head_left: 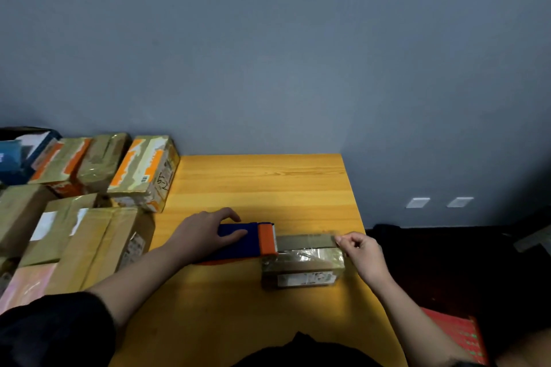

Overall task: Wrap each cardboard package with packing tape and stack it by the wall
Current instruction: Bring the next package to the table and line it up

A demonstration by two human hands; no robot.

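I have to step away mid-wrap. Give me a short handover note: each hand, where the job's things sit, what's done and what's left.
Left hand: grips the blue and orange tape dispenser on the wooden table.
Right hand: pinches the free end of the tape strip, stretched above the small package.
Done: the package already looks glossy with tape; wrapped packages sit at the left by the wall.
Left: press this strip down, cut it, finish wrapping, then stack the package by the wall.

A yellow-orange wooden tabletop (262, 185) stands against a plain grey-blue wall (268, 39) bearing two white wall plates (418, 202) low at the right, above a dark floor (465, 271) where a red patterned mat (459, 334) lies.
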